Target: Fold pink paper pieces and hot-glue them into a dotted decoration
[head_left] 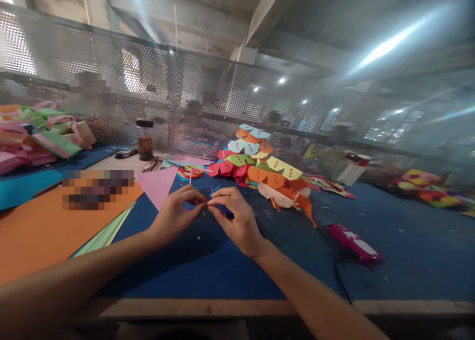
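Observation:
My left hand (177,211) and my right hand (237,221) meet fingertip to fingertip over a blue-covered table (408,251). Both hands pinch something small between thumb and fingers; it is too small to name, though a bit of red and blue shows between them. A thin white stick (190,175) stands up just behind my left fingers. Beyond my hands lies a heap of folded coloured paper pieces (265,169) with dotted edges.
Orange sheets (33,231) and a pink triangle (158,184) lie at the left. A dark jar (145,140) stands by a perforated metal screen. A pink tool (354,243) lies at the right. More paper piles sit far left (40,134) and far right (426,186).

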Motion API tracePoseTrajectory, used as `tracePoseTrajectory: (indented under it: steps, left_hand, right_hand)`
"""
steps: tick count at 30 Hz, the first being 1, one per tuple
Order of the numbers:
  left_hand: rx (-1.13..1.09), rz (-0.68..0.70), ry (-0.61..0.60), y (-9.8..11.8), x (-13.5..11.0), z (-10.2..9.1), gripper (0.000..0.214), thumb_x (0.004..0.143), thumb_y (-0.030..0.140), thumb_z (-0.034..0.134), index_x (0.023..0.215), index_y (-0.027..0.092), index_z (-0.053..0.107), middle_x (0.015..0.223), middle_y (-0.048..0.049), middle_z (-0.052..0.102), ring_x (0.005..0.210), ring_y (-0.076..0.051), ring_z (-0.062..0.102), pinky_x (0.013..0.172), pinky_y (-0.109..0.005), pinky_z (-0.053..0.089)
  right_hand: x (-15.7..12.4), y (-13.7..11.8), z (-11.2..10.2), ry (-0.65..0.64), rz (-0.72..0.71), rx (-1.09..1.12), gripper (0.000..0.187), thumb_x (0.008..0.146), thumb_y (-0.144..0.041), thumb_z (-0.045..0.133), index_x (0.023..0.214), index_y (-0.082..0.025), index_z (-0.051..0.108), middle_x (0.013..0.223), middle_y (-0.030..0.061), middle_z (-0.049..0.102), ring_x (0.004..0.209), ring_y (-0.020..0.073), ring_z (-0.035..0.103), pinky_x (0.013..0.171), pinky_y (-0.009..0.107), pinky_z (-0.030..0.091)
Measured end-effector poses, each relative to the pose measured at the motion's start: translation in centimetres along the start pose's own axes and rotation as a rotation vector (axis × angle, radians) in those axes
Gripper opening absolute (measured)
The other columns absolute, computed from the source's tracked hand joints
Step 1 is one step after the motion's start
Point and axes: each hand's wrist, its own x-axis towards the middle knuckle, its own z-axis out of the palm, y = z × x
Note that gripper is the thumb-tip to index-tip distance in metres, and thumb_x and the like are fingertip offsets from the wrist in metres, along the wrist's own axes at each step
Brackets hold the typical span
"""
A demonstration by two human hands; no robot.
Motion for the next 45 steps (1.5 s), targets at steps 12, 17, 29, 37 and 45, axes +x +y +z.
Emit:
tracePoseTrajectory:
  steps: [12, 17, 29, 37, 45]
  left_hand:
    - [-0.007, 0.011, -0.028, 0.54, 0.13, -0.03, 0.011, 0.09, 0.02, 0.064, 0.08, 0.019, 0.07, 0.08, -0.0022, 0.067, 0.075, -0.015, 0.064, 0.069, -0.029, 0.052]
    - [-0.005, 0.005, -0.03, 0.54, 0.05, 0.08, 0.009, 0.089, 0.019, 0.064, 0.083, 0.018, 0.071, 0.081, -0.0026, 0.067, 0.075, -0.015, 0.065, 0.068, -0.028, 0.053]
    - [0.008, 0.016, -0.03, 0.22, -0.03, 0.1, 0.009, 0.089, 0.018, 0.065, 0.084, 0.019, 0.072, 0.08, -0.0021, 0.069, 0.075, -0.015, 0.065, 0.069, -0.028, 0.054]
    - [0.016, 0.021, -0.02, -0.06, -0.11, 0.18, 0.008, 0.088, 0.018, 0.066, 0.086, 0.019, 0.073, 0.08, -0.0024, 0.068, 0.072, -0.014, 0.065, 0.065, -0.026, 0.053]
    - [0.035, 0.039, -0.012, -0.24, -0.26, 0.25, 0.008, 0.088, 0.016, 0.067, 0.089, 0.019, 0.074, 0.081, -0.0019, 0.068, 0.071, -0.014, 0.065, 0.065, -0.025, 0.054]
  right_hand:
    - [-0.18, 0.34, 0.2, -0.025, 0.029, -0.084, 0.009, 0.097, -0.021, 0.063, 0.103, -0.025, 0.068, 0.102, 0.0069, 0.069, 0.102, 0.0231, 0.065, 0.091, 0.042, 0.051]
    - [-0.24, 0.48, 0.22, -0.021, 0.022, -0.114, 0.007, 0.097, -0.021, 0.064, 0.102, -0.024, 0.068, 0.102, 0.0068, 0.069, 0.102, 0.0227, 0.065, 0.091, 0.041, 0.05]
    - [-0.2, 0.39, 0.08, -0.032, -0.001, -0.179, 0.007, 0.098, -0.024, 0.063, 0.102, -0.026, 0.068, 0.101, 0.0051, 0.071, 0.1, 0.0227, 0.065, 0.09, 0.04, 0.048]
    - [-0.18, 0.47, 0.16, -0.034, -0.001, -0.185, 0.005, 0.097, -0.022, 0.064, 0.1, -0.024, 0.067, 0.101, 0.0054, 0.071, 0.1, 0.0225, 0.065, 0.089, 0.039, 0.047]
    - [-0.21, 0.48, 0.21, -0.043, -0.002, -0.195, 0.007, 0.095, -0.019, 0.066, 0.101, -0.023, 0.067, 0.1, 0.0047, 0.071, 0.099, 0.0218, 0.065, 0.089, 0.037, 0.046]
